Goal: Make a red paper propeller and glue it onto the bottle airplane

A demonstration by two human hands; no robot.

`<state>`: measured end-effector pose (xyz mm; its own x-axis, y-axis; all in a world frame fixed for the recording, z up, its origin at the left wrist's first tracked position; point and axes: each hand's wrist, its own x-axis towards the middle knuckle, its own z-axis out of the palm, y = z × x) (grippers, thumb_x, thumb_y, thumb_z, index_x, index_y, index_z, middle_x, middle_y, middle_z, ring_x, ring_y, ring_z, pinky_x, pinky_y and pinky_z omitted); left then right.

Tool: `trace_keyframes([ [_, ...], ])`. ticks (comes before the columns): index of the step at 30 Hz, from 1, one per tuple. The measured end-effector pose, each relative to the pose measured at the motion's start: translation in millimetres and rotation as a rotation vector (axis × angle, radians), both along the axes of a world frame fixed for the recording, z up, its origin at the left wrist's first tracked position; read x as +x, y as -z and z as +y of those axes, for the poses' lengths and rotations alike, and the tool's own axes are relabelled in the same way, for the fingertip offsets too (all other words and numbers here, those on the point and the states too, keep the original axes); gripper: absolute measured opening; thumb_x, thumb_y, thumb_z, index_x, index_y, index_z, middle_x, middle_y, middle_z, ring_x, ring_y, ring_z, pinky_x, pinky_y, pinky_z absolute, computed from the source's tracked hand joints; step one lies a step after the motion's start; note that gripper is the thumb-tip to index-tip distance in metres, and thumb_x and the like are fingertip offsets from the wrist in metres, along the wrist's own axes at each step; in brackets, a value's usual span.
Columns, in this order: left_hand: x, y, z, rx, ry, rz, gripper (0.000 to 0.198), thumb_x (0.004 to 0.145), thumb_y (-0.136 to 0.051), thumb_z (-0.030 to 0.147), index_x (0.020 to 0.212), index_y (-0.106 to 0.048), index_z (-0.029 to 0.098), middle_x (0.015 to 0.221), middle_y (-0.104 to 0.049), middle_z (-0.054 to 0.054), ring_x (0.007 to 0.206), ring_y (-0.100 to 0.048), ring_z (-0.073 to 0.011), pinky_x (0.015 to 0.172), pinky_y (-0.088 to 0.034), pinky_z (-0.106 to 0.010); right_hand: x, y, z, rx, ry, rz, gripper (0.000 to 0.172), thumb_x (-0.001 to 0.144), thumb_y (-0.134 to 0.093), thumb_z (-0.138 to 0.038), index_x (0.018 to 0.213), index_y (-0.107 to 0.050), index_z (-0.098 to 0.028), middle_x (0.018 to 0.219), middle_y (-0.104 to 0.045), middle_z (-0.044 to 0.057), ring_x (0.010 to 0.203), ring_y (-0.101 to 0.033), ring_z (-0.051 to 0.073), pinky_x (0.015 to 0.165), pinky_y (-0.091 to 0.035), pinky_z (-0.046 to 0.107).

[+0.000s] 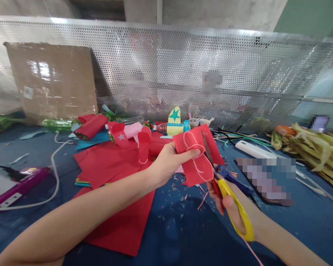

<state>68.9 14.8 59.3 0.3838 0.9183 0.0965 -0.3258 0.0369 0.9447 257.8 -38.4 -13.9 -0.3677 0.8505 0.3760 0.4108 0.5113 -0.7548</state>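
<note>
My left hand (pixel 172 160) pinches a piece of red paper (pixel 195 168), its thumb lying on the front. White outlines of rounded petal shapes are drawn on the paper. In my right hand (pixel 233 212) is a pair of scissors (pixel 245 221) with yellow and red handles. Their blades lie at the right part of the red paper, one blade showing in front of it. Small pink and red paper scraps (pixel 185 197) lie on the blue table below my hands.
Large red sheets (pixel 108 236) are spread to the left, beside red paper-wrapped bottles (pixel 91 127). A purple power strip (pixel 24 181) with a white cord sits at far left. Blue-handled pliers-like tool (pixel 234 179), a phone (pixel 263 181) and dried husks (pixel 319 155) occupy the right. A perforated metal panel (pixel 177 55) stands behind.
</note>
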Motion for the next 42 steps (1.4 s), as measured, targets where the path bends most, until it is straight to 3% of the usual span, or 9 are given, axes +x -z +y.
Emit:
trace_keyframes([
  [6, -2, -8.3, -2, -0.011, 0.026, 0.082, 0.016, 0.069, -0.077, 0.023, 0.079, -0.068, 0.015, 0.076, -0.070, -0.002, 0.067, -0.065, -0.0130, 0.064, -0.050, -0.024, 4, 9.7, 0, 0.016, 0.023, 0.010, 0.054, 0.084, -0.030, -0.070, 0.102, -0.049, -0.023, 0.076, -0.052, 0.003, 0.062, -0.049, 0.017, 0.056, -0.048, 0.029],
  [15, -4, -12.0, -1, -0.024, 0.052, 0.140, 0.011, 0.068, -0.077, 0.020, 0.075, -0.069, 0.015, 0.076, -0.071, -0.002, 0.070, -0.066, -0.0139, 0.067, -0.050, -0.025, 8, 4.0, -3, -0.003, -0.008, -0.018, 0.058, 0.086, -0.023, -0.070, 0.097, -0.053, -0.021, 0.074, -0.053, 0.004, 0.066, -0.053, 0.019, 0.065, -0.051, 0.032],
  [22, -5, -11.4, 1, -0.005, 0.063, 0.153, 0.010, 0.068, -0.077, 0.020, 0.074, -0.070, 0.015, 0.077, -0.071, -0.002, 0.070, -0.066, -0.0145, 0.070, -0.050, -0.026, 11, 11.8, -4, -0.043, 0.034, -0.010, 0.061, 0.086, -0.026, -0.069, 0.116, -0.049, -0.021, 0.080, -0.055, 0.006, 0.071, -0.056, 0.022, 0.065, -0.051, 0.034],
  [29, -8, -11.9, 4, 0.016, 0.083, 0.181, 0.010, 0.070, -0.076, 0.020, 0.077, -0.071, 0.016, 0.080, -0.072, -0.003, 0.073, -0.066, -0.0154, 0.071, -0.050, -0.026, 8, 1.6, -5, -0.027, -0.005, -0.016, 0.056, 0.086, -0.028, -0.068, 0.103, -0.054, -0.022, 0.080, -0.056, 0.006, 0.070, -0.056, 0.021, 0.068, -0.051, 0.034],
  [37, -8, -12.3, 3, 0.026, 0.110, 0.180, 0.008, 0.071, -0.075, 0.018, 0.076, -0.070, 0.016, 0.078, -0.071, -0.002, 0.071, -0.066, -0.0135, 0.067, -0.050, -0.023, 6, 2.1, -4, 0.014, 0.020, -0.002, 0.058, 0.086, -0.025, -0.070, 0.092, -0.056, -0.021, 0.077, -0.055, 0.005, 0.066, -0.054, 0.020, 0.066, -0.050, 0.033],
  [42, -8, -12.1, 3, 0.026, 0.122, 0.188, 0.010, 0.070, -0.075, 0.021, 0.077, -0.071, 0.016, 0.080, -0.072, -0.002, 0.071, -0.066, -0.0135, 0.068, -0.050, -0.023, 3, -2.1, -5, -0.015, 0.001, 0.026, 0.058, 0.085, -0.024, -0.071, 0.095, -0.052, -0.022, 0.073, -0.053, 0.003, 0.061, -0.051, 0.019, 0.060, -0.048, 0.031],
])
